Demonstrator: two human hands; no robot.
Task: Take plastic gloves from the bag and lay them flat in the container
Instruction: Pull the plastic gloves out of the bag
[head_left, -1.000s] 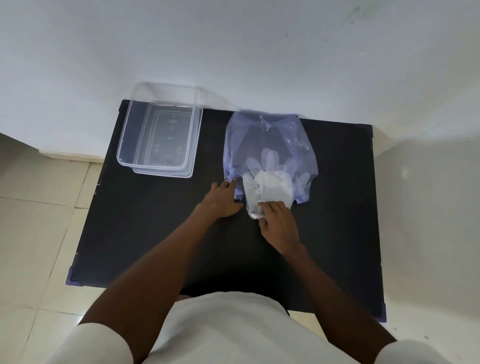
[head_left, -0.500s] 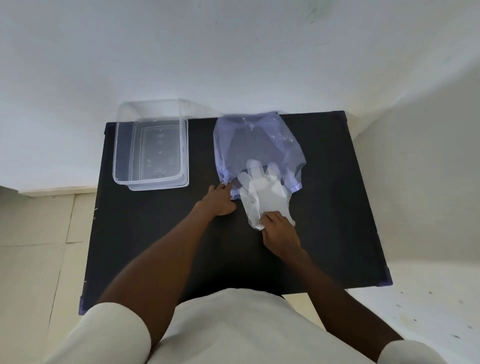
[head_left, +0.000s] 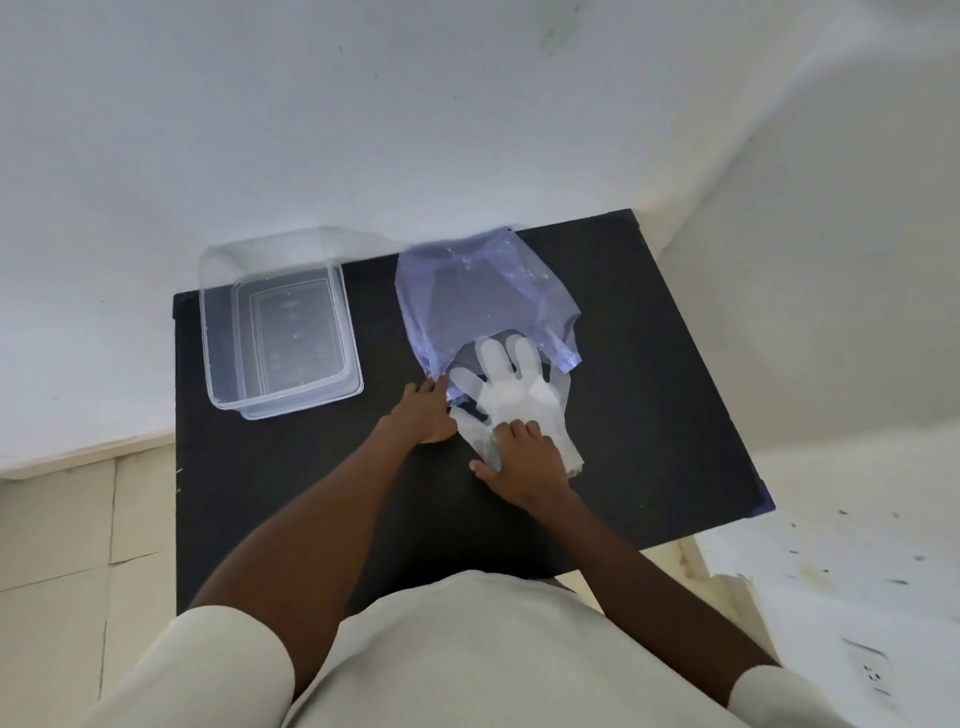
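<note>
Now, from my feed: left hand (head_left: 427, 410) pins the bag (head_left: 483, 301) mouth on the black table (head_left: 649, 374) | right hand (head_left: 522, 457) pinches the gloves' (head_left: 511, 392) cuff, fingers half out of the bag | clear container (head_left: 283, 325) sits empty, well left, nothing between | wall just behind.

Light: soft, even (faint shadows) | sharp | edges warped
</note>
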